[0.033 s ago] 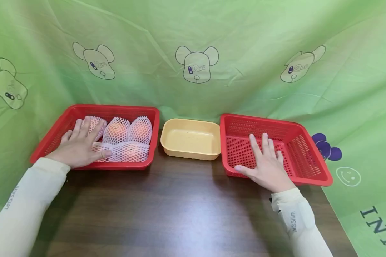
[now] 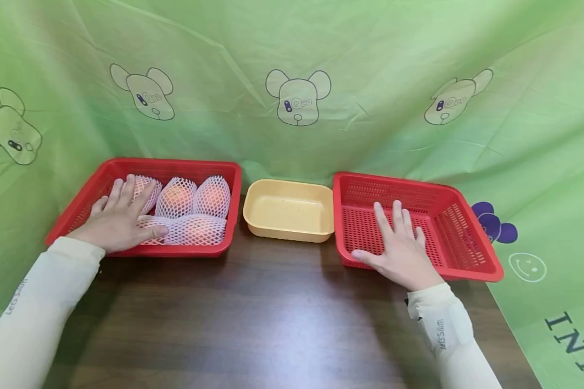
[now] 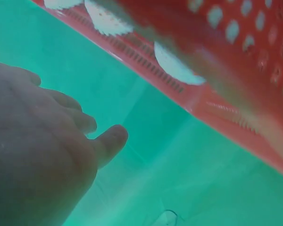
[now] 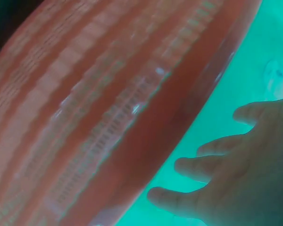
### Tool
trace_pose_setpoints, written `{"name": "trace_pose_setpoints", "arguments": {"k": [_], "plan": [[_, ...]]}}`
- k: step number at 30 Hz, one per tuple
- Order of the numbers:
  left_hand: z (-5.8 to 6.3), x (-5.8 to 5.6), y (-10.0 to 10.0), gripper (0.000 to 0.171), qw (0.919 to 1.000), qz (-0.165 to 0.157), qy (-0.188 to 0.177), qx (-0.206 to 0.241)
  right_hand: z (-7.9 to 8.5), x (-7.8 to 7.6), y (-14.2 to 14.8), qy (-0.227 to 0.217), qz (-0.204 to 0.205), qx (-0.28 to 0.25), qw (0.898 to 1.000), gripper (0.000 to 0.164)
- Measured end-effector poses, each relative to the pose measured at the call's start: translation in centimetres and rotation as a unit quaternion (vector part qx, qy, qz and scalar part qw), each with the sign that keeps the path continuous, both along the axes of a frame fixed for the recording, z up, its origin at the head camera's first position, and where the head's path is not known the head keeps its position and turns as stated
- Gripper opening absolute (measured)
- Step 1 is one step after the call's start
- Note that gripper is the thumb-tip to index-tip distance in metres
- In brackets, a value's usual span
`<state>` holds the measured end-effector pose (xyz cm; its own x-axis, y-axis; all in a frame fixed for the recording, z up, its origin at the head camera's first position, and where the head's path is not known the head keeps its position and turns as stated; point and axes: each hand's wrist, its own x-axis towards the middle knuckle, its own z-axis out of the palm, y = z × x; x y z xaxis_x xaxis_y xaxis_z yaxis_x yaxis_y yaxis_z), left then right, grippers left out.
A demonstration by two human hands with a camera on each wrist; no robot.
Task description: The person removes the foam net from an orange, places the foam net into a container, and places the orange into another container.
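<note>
My left hand point(image 2: 114, 224) is over the left part of a red plastic basket point(image 2: 190, 250), palm down with fingers spread. Round orange-pink fruits in white foam net sleeves lie in it: one point(image 2: 213, 197) at the right, another point(image 2: 176, 199) beside it, a third point(image 2: 148, 190) partly behind my fingers. A longer netted piece point(image 2: 199, 230) lies along the front. Whether my hand touches any fruit cannot be told. Over the front of a second red basket point(image 2: 362, 232), with nothing seen in it, my right hand point(image 2: 404, 256) has its fingers spread and holds nothing.
Between the baskets stands a shallow tan tray point(image 2: 289, 215), close against the right basket. All three are on a dark wooden table point(image 2: 253, 308). A green curtain point(image 2: 224, 108) with printed bear heads hangs behind and at both sides.
Both hands have shifted very slightly to the left. The baskets, the fruits and the tray have not moved.
</note>
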<state>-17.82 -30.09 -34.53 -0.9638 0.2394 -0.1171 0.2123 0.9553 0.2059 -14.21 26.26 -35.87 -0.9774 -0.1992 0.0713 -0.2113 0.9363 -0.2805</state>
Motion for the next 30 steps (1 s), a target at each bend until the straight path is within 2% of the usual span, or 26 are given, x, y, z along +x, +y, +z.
{"name": "trace_pose_setpoints", "arguments": {"k": [4, 10, 18, 24, 30], "plan": [[0.4, -0.9, -1.1, 0.120, 0.9997, 0.023, -0.010, -0.001, 0.2, -0.6, -2.6, 0.006, 0.028, 0.001, 1.000, 0.118], [0.3, -2.9, -2.7, 0.127, 0.9977, 0.055, -0.038, -0.012, 0.5, -1.2, -7.2, 0.015, 0.080, 0.021, 0.996, 0.118], [0.4, -5.3, -4.0, 0.128, 0.9965, 0.060, -0.058, -0.015, 0.2, -1.6, -13.7, 0.022, 0.141, 0.047, 0.989, 0.116], [1.0, -7.0, -4.7, 0.121, 0.9934, 0.062, -0.093, 0.026, -0.3, -2.3, -18.6, -0.008, 0.162, 0.018, 0.987, 0.114], [0.3, -8.4, -5.0, 0.108, 0.9876, 0.077, -0.128, 0.046, -1.0, -3.4, -23.7, -0.022, 0.150, 0.010, 0.988, 0.109]]}}
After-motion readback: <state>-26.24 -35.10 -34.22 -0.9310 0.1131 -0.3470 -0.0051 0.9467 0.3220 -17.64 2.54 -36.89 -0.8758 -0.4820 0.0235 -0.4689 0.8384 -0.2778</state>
